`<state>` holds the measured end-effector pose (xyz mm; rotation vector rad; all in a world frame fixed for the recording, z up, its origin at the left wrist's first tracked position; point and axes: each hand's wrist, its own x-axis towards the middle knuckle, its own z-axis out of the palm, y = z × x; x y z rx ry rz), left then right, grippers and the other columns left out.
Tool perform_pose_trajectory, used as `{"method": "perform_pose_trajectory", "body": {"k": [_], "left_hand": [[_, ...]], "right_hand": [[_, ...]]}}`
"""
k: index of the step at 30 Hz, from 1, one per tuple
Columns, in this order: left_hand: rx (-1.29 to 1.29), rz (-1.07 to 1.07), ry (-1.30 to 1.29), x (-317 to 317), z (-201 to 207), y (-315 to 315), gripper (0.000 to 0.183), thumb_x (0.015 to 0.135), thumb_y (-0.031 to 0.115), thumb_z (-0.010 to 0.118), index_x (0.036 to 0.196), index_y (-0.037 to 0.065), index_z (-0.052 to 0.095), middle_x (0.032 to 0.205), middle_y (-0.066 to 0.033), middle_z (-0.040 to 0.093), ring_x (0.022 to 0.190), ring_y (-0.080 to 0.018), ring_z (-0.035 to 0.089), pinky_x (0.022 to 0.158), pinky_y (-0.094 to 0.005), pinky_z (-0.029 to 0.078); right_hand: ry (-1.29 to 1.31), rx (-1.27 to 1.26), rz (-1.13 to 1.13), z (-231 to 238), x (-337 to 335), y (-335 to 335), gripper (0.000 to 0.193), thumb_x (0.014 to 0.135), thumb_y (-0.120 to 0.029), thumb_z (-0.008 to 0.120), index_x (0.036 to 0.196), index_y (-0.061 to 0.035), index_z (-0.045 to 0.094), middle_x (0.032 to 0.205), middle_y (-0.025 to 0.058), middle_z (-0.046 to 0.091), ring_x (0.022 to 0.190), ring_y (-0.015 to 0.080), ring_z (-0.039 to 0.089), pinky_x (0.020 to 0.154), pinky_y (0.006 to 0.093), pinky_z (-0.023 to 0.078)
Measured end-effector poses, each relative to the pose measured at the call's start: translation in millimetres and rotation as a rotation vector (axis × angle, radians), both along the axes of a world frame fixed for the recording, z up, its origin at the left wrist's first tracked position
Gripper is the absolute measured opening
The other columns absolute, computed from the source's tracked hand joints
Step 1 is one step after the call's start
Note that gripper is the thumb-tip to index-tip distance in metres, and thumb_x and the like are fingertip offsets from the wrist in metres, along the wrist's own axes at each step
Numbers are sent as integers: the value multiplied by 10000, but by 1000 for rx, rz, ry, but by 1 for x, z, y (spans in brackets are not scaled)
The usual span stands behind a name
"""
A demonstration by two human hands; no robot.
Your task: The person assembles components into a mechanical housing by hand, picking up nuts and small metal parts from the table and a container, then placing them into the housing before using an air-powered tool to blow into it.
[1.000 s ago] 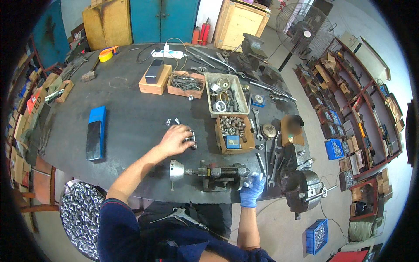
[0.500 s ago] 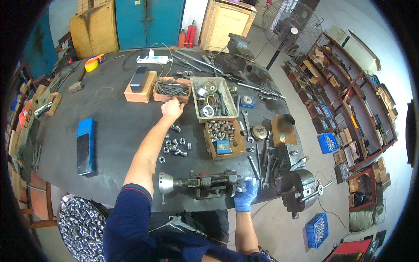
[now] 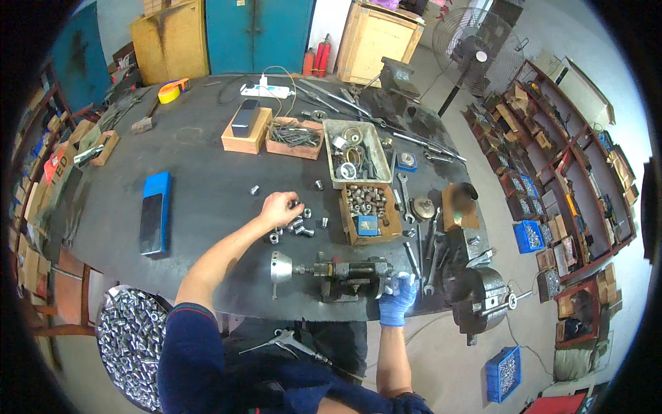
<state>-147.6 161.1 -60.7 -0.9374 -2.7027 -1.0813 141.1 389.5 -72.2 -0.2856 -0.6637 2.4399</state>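
Left hand (image 3: pixel 278 210) moved back to fittings (image 3: pixel 298 227), perhaps pinching one.

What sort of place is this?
Probably a small metalworking shop: an open-end wrench lies on the workbench, and a heap of shiny metal parts sits beside it.

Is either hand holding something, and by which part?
Cannot tell: the left hand is at metal fittings, the right hand at the right end of the fixture.
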Motion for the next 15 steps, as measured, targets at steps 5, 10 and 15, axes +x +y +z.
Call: {"method": "perform_pose_trajectory", "body": {"k": [5,10,15], "left_hand": [[117,-24,231,22,33,-17,226,721,251,615,756,28,627,656,-134,606,644,-305,602,589,-387,474],[865,-140,-552,46,61,-55,225,820,19,571,1012,-88,522,880,-115,619,779,-175,624,684,-262,492],[990,-150,-723,106,88,-112,179,799,76,621,939,-30,586,815,-67,607,662,-133,573,645,-251,469]], "right_hand": [[-63,-34,6,-2,0,3,279,881,-328,526,807,-68,595,566,21,468,477,103,422,411,211,347],[-95,-13,-5,5,-3,-1,275,883,-323,526,797,-69,592,560,17,471,461,99,415,402,211,345],[-144,3,-122,15,-1,-12,273,888,-320,519,761,-82,565,566,15,476,443,94,410,382,184,337]]}}
